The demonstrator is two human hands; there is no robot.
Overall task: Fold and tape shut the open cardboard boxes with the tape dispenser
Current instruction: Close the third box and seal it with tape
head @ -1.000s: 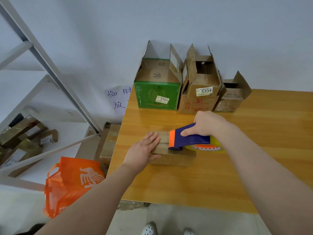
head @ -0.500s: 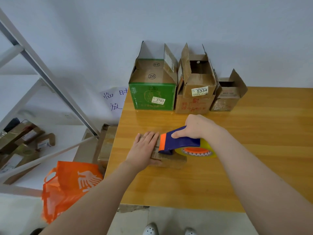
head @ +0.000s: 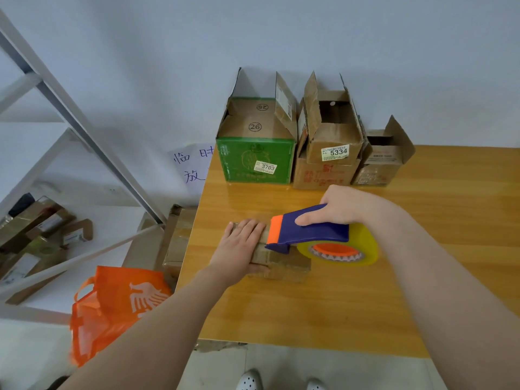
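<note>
— Pressing flat, the left hand (head: 241, 247), palm down and fingers spread over the near-left end of the small flat brown cardboard box (head: 277, 258) on the yellow wooden table (head: 351, 299); not clenched, just bearing on the lid.

— And the right hand (head: 342, 207)?

— Clenched in a firm grip round the dark blue handle of the blue-and-orange plastic tape dispenser (head: 312, 230), forefinger laid along its top. Orange front edge down on the box lid, just beside the left fingertips; yellowish clear tape roll (head: 343, 244) with orange core hanging off the box's right end.

— Further out?

— Three open boxes in a row against the pale wall at the table's far edge: tall green printed carton (head: 257, 161) labelled 3703, brown carton (head: 327, 164) with a 5334 sticker touching its right side, small brown carton (head: 378, 164) just beside that. Flaps up on all three.

— Off the table?

— Orange fabric bag (head: 112, 308) on the floor at left, grey metal shelf frame (head: 70, 108) above it, more parcels (head: 36, 235) beneath. Handwritten white paper sheet (head: 194, 167) on the wall behind the table's corner.
</note>
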